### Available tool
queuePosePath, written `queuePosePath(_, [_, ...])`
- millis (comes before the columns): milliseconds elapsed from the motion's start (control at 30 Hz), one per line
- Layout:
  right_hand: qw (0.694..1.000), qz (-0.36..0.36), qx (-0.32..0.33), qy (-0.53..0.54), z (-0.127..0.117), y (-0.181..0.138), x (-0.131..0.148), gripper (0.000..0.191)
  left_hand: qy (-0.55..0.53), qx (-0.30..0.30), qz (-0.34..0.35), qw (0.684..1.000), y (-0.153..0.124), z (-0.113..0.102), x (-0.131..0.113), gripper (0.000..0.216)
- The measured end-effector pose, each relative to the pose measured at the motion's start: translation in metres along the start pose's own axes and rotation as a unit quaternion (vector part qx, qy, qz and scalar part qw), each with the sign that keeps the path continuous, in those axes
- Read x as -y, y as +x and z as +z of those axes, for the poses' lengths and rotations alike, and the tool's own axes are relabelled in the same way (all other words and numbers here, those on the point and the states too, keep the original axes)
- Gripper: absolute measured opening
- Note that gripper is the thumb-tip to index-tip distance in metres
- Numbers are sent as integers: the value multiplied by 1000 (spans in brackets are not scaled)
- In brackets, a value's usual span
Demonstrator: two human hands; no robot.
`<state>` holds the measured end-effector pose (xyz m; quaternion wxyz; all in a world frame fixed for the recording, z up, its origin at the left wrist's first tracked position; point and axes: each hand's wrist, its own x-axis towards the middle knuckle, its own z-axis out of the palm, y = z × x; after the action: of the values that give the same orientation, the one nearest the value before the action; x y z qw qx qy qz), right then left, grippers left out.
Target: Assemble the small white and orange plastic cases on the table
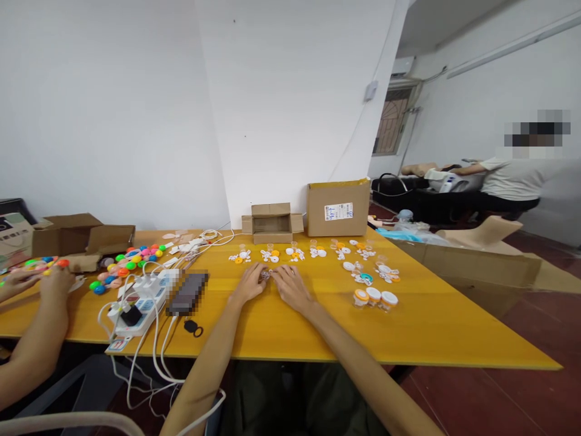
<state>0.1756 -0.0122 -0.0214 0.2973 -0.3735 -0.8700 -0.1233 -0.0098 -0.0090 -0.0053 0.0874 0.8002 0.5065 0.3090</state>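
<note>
small pieces (265, 275): white, dark-speckled | disc (366, 278): teal | table (431, 327): yellow-orange | large box (318, 223): brown | floor (458, 393): dark red

Ylw table (436, 330): sm. parts (265, 255) in grps, 3 lidded jars (373, 295) R, cardbd boxes (338, 221) at back, pwr strip (147, 307) + balls (131, 265) L.

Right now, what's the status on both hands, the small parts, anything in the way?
Left hand and right hand close together at small black-and-white parts, grip unclear. Three lidded jars stand right. Nothing seen blocking; power strip off left.
</note>
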Motion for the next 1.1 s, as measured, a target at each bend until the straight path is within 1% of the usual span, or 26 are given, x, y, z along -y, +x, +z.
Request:
queuePosePath(100, [1000,6,6,0,5,8,1,33,-3,0,-1,1000,0,-1,0,43])
queuePosePath(233, [1000,13,21,-3,6,15,2,32,-2,-1,-11,1000,1,-3,-1,44])
queuePosePath(333, [1000,13,28,-4,6,17,2,28,8,-3,-27,1000,2,-4,-1,43])
queuePosePath(433, [1000,13,19,-2,6,15,1,24,23,-10,-34,999,1,-5,-4,42])
queuePosePath(567, [1000,19,4,4,7,12,-1,19,46,-9,-17,999,-1,-5,-8,41])
queuePosePath(667, [1000,16,4,13,7,11,-2,20,60,-4,8,998,-3,-2,-9,40])
queuePosePath(767, [1000,20,7,19,7,11,-3,21,73,-12,27,997,-4,-1,-8,36])
queuePosePath(1000, [999,34,3,18,4,9,-2,22,96,-22,25,995,-4,-2,-11,15])
queuePosePath(1100, [999,45,0,18,5,8,-1,19,95,-26,34,995,-4,-3,-12,11])
